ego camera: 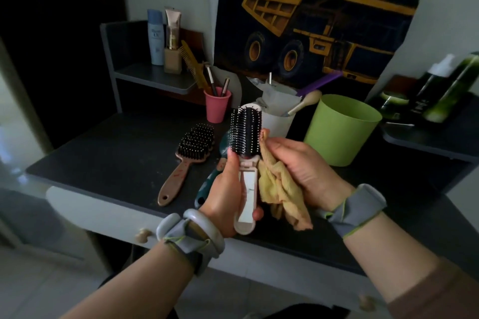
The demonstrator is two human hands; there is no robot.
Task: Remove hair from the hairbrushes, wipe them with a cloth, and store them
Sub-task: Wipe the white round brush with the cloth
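A: Entry, held item. Folding hairbrush point(246, 134), pale pink body with a white panel on the handle, black bristles with light tips, bristle face toward the camera. Upright, raised above the dark desk point(108, 160).

B: Grip?

A: Left hand point(224, 197) wrapped closed around the handle, thumb lying along the left edge below the bristles. Right hand point(298, 166) clamped on a crumpled yellow cloth point(282, 197), which touches the right side of the brush head.

B: Brush count?

A: Three hairbrushes visible. One held. One brown paddle brush point(186, 160) flat on the desk, bristles up, left of the hands. One teal brush point(207, 186) mostly hidden behind the left hand; bristles cannot be made out.

B: Containers?

A: Three cups at the back of the desk: pink cup point(217, 109) with sticks in it, white cup point(277, 122) with paper and a handle, green cup point(339, 132) to the right. One cloth. Whether hair remains in the held bristles: cannot tell.
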